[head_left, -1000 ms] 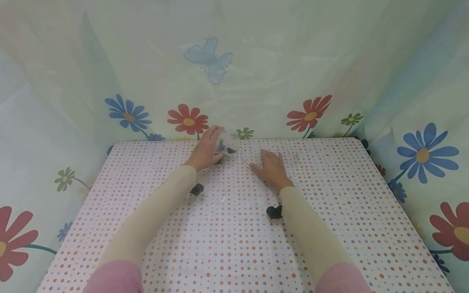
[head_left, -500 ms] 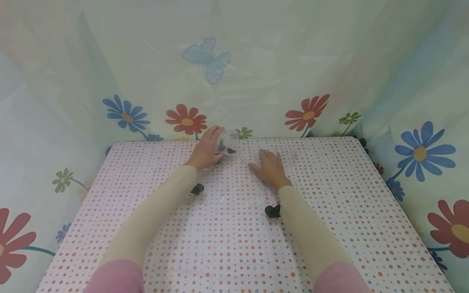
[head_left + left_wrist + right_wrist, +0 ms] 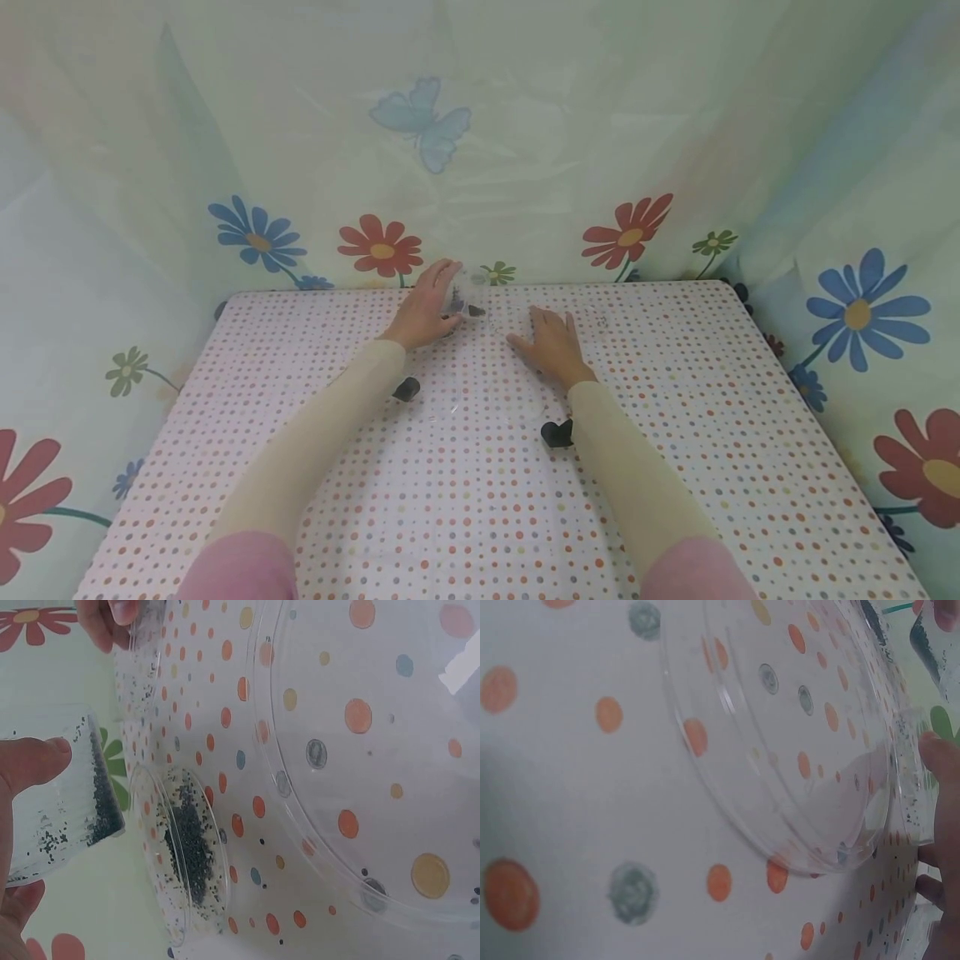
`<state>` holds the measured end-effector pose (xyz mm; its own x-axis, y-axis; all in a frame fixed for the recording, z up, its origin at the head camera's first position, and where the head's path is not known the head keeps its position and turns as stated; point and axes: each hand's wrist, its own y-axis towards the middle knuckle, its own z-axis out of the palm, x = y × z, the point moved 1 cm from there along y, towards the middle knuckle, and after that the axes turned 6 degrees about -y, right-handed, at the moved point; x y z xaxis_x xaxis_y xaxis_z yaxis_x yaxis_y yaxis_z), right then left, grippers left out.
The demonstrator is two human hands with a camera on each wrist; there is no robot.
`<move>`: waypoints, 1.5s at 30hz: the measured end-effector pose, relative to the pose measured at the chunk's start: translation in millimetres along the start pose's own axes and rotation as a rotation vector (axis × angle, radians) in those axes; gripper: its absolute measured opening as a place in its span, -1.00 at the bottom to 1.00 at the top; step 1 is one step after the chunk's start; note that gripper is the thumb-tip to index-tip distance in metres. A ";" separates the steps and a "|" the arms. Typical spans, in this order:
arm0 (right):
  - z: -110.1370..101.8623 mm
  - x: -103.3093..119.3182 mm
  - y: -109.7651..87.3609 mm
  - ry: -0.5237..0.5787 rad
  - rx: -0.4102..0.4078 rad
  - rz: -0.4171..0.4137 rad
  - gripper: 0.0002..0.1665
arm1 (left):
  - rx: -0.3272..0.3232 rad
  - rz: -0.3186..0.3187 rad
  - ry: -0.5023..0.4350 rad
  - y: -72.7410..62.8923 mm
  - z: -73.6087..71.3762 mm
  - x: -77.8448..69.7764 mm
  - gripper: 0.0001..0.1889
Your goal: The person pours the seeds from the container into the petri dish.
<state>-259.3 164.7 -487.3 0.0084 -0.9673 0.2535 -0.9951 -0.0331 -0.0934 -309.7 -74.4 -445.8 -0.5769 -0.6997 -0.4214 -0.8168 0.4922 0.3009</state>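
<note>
My left hand (image 3: 426, 308) grips a clear plastic container (image 3: 52, 802) near the table's back edge. Small black grains are heaped along one side of it, with more scattered on its walls. It looks tilted in the left wrist view. Close by on the table is a small clear round dish (image 3: 224, 862) holding a pile of the same black grains (image 3: 193, 840). Further right, my right hand (image 3: 553, 346) has its thumb and fingers around another clear container (image 3: 913, 780), with a few grains inside. A large clear round dish (image 3: 705, 769) lies nearer to me, between the forearms.
A white dotted cloth covers the table (image 3: 480, 517), with a few loose grains on it. Black wrist-camera parts (image 3: 557, 433) show beside the sleeves. Another clear piece (image 3: 919, 934) partly shows past the right hand's fingers. A flowered curtain (image 3: 525, 150) hangs right behind the table.
</note>
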 end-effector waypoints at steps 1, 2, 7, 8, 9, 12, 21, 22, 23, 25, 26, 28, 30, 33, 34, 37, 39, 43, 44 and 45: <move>-0.2 0.0 -0.1 0.000 -0.001 0.001 -0.03 | 0.000 0.002 -0.001 0.1 0.2 -0.6 -0.06; -0.3 0.2 -0.3 0.000 -0.002 0.001 -0.03 | -0.001 0.004 0.000 0.3 0.6 -1.0 -0.07; -0.5 0.0 -0.8 0.002 -0.012 -0.002 -0.02 | -0.003 0.006 0.016 1.3 2.5 -2.3 -0.07; -0.5 -0.2 -0.9 -0.001 -0.014 -0.006 -0.03 | -0.003 0.004 0.019 1.5 2.8 -2.7 -0.07; -0.3 -0.6 -0.9 -0.001 -0.018 -0.009 -0.03 | -0.003 0.002 0.021 1.8 3.2 -3.0 -0.06; 0.2 -1.6 -0.9 0.002 -0.031 -0.016 -0.03 | -0.004 0.003 0.027 3.2 4.7 -4.0 -0.06; 2.3 -2.2 0.6 0.006 -0.040 -0.016 -0.04 | -0.009 0.016 0.012 5.8 6.9 -7.7 -0.08; 2.2 -2.1 0.5 0.005 -0.040 -0.015 -0.04 | -0.009 0.019 0.011 6.0 7.0 -8.1 -0.08; 2.2 -2.1 0.4 0.005 -0.038 -0.015 -0.04 | -0.008 0.022 0.007 6.1 7.0 -8.5 -0.08; 2.4 -2.3 0.3 0.005 -0.036 -0.014 -0.03 | -0.010 0.028 0.009 6.4 7.8 -8.5 -0.08; 2.5 -2.3 0.2 0.004 -0.034 -0.012 -0.03 | -0.012 0.031 0.010 6.5 8.4 -8.3 -0.07; 2.6 -2.5 0.2 0.003 -0.028 -0.010 -0.03 | -0.013 0.037 0.012 6.9 9.5 -8.1 -0.07; 2.7 -2.5 0.3 0.004 -0.025 -0.009 -0.03 | -0.013 0.037 0.018 7.4 10.6 -7.8 -0.07; 1.8 -2.2 -0.1 0.005 -0.020 -0.010 -0.03 | -0.007 0.034 0.020 8.1 11.4 -8.5 -0.07; 1.4 -2.0 -0.4 0.007 -0.020 -0.011 -0.03 | -0.006 0.033 0.016 8.3 11.3 -9.1 -0.07; 1.1 -1.6 -1.3 0.009 -0.021 -0.009 -0.04 | -0.002 0.032 0.010 9.0 12.3 -9.9 -0.07; 1.1 -1.2 -1.6 0.009 -0.021 -0.008 -0.04 | -0.003 0.034 0.012 9.6 13.2 -10.3 -0.08; 0.7 -0.6 -2.0 0.005 -0.020 -0.006 -0.04 | -0.008 0.041 0.027 10.8 14.9 -11.1 -0.09; 0.5 -0.4 -2.1 0.002 -0.018 -0.006 -0.04 | -0.008 0.042 0.031 11.0 15.2 -11.4 -0.09; 0.2 -0.1 -2.3 0.000 -0.017 -0.007 -0.04 | -0.007 0.041 0.032 11.2 15.3 -11.9 -0.09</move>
<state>-257.0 164.9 -487.3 0.0150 -0.9670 0.2543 -0.9965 -0.0352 -0.0752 -312.0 -52.6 -450.5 -0.6096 -0.6951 -0.3811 -0.7922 0.5173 0.3237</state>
